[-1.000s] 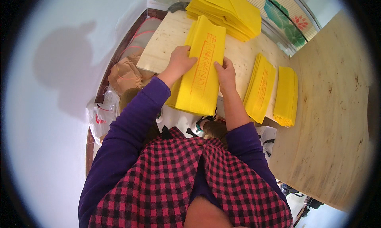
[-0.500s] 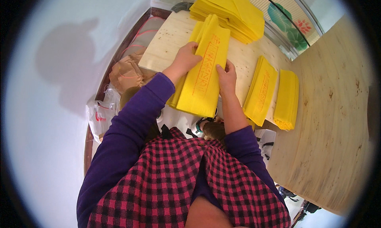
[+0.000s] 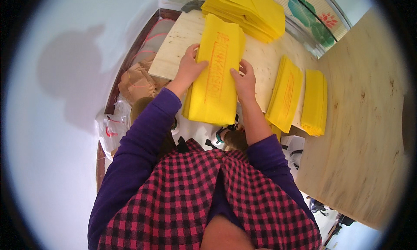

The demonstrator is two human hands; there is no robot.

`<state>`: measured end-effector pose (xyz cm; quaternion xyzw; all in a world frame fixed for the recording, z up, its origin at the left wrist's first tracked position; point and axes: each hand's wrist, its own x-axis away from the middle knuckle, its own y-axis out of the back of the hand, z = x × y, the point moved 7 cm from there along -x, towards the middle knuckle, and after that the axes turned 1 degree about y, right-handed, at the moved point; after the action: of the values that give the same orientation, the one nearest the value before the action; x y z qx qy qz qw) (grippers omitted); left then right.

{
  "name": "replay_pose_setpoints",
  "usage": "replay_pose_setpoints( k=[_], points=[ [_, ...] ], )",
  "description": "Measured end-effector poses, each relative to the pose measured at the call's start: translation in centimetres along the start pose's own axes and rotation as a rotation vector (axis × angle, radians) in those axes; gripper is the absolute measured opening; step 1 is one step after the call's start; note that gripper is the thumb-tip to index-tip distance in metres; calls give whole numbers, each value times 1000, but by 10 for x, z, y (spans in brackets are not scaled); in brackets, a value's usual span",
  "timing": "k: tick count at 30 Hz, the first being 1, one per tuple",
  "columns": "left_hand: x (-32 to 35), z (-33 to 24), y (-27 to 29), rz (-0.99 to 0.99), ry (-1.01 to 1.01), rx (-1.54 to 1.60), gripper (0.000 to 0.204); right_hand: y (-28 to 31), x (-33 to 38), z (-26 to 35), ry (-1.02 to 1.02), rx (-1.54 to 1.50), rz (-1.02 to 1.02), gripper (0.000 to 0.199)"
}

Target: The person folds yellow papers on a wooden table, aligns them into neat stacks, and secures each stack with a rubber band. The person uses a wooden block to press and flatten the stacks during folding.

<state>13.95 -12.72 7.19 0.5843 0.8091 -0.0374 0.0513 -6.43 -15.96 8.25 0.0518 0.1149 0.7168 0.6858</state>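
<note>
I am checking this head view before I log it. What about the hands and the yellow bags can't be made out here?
- Left hand: fingertips hidden behind the edge of the yellow bag, so its grip is unclear.
- Right hand: palm faces the bag; the contact is hidden.
- Bag's lower end: hangs past the table edge, what lies under it is covered.
- Stack of bags: top cut off by the picture edge; count untellable.

Bright, even daylight floods the fisheye frame, casting the person's soft grey shadow [image 3: 71,71] on the pale wall [image 3: 39,154] at left, while the yellow bags [image 3: 216,71] stay sharp and saturated, straight table edges [image 3: 347,37] bow near the black circular rim, and the lower chin area blurs.
</note>
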Motion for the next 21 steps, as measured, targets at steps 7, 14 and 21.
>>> replay_pose_setpoints(
  k=[7,14,21],
  points=[
    [-4,9,-9,89,77,204,57,1,5,-4,55,87,30,49],
    [-1,6,-14,76,75,224,55,-2,18,-2,121,89,-10,53],
    [-5,11,-16,199,94,300,53,1,34,-1,235,92,-89,50]
  ],
)
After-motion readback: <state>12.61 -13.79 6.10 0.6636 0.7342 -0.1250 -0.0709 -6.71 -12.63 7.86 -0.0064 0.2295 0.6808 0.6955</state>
